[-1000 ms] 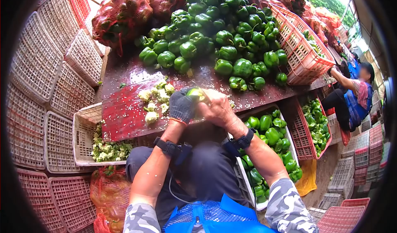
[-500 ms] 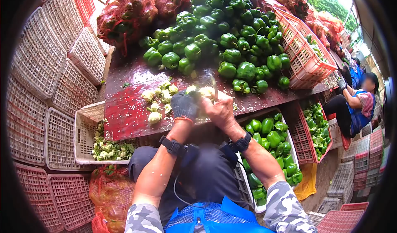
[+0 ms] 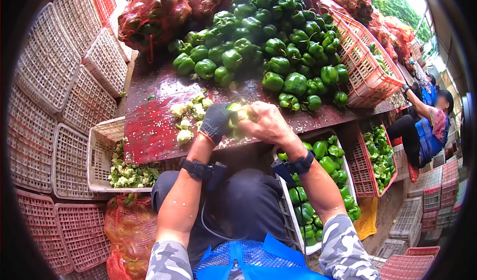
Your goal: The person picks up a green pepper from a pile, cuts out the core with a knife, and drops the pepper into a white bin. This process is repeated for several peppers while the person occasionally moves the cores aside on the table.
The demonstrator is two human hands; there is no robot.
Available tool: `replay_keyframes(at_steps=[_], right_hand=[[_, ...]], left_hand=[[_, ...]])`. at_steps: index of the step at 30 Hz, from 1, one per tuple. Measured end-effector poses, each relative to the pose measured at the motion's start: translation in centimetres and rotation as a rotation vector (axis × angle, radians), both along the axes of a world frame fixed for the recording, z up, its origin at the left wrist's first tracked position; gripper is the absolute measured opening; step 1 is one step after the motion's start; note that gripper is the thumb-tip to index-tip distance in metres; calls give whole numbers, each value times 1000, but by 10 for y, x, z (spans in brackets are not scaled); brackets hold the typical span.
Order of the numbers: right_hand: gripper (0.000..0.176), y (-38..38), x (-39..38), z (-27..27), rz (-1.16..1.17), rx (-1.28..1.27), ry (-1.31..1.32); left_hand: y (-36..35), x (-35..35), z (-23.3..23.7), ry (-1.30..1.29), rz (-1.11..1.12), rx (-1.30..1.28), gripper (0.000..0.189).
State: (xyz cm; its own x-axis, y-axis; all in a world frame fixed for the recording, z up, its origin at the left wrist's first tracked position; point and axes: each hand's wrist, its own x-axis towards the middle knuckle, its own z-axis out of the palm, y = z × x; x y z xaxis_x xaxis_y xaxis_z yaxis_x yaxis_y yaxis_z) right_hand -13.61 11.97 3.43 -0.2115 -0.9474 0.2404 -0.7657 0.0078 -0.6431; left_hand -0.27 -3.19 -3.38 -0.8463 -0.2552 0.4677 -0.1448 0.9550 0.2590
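L hand (image 3: 215,123), dark-gloved, has its fingers curled round a green pepper (image 3: 232,109) over the tabletop's (image 3: 149,143) near edge. R hand (image 3: 268,123), bare, is bunched against the pepper's pale end; blur + knuckles cover the spot, so can't tell what its fingers grip. Pepper mostly hidden btwn the 2 hands.

Pale cores (image 3: 193,112), prob. 7 or so w/ overlaps, lie just L of the L hand, twd the tabletop's near-left corner. Pepper pile (image 3: 243,46) covers the far edge, too stacked to count. Mesh sacks (image 3: 156,19) behind it, cut off at top. 1 pink crate (image 3: 365,78) at R edge, contents part-hidden by its wall. Below near edge: 1 white crate (image 3: 290,220) of peppers, part-covered by R forearm (image 3: 318,190), + 1 red crate (image 3: 364,173) of peppers further R. 1 pale crate (image 3: 98,160) of trimmings, part-tucked under near-left corner.
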Motion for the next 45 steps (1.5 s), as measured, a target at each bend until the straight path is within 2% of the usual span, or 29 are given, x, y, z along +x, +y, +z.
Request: replay_keyframes(at_steps=[1,2,3,6,7,8,10,12,14,16,17,20,22,24,28,30,34,38,40,42,44,45], right_hand=[[33,4,2,6,-61,-3,-120],[33,4,0,3,-61,-4,-119],[31,5,-4,-3,-69,16,-208],[32,2,-5,-12,-76,32,-320],[31,3,-1,-8,-96,67,-333],[31,3,2,-5,-116,100,-344],[29,-2,1,-11,-100,45,-251],[38,-3,4,-1,-103,99,-278],[35,-8,4,-10,-89,78,-266],[28,-18,4,-31,-92,-181,-80],[22,-19,6,-39,-114,-185,-78],[20,-22,11,-47,-150,-245,7],[20,-21,15,-46,-148,-262,54],[21,-21,17,-46,-149,-279,103],[23,-24,20,-53,-141,-339,100],[24,-25,22,-54,-140,-361,119],[27,-25,26,-50,-158,-407,113],[29,-27,30,-47,-186,-427,117],[27,-33,26,-51,-230,-436,116],[25,-37,26,-52,-272,-448,113],[18,-35,26,-49,-248,-329,-88],[17,-36,26,-46,-241,-345,-137]], left_hand=[[1,3,2,120,-51,240,11],[3,5,5,240,-105,480,11],[1,10,9,157,-153,261,13],[16,5,16,188,-113,158,18],[18,7,28,-16,-48,288,24],[17,6,24,-17,-48,288,24],[9,-1,1,-1,87,167,20],[-3,-7,-16,0,118,227,17],[-7,-9,-28,1,146,287,15],[1,-7,-16,-31,216,26,12],[6,-7,-14,-43,290,-18,12],[11,-5,-5,-95,306,-88,13],[7,-12,-13,-79,377,-86,13],[6,-12,-16,-210,361,-33,18],[5,-13,-16,-187,372,23,21],[2,-16,-21,-167,445,120,22],[-5,-17,-27,-263,456,59,20],[-9,-16,-31,-261,416,135,16],[-11,-18,-34,-246,466,350,15],[-11,-12,-30,-253,461,360,17],[-7,-7,-20,-261,455,372,19],[-7,-6,-18,-221,445,471,21]])
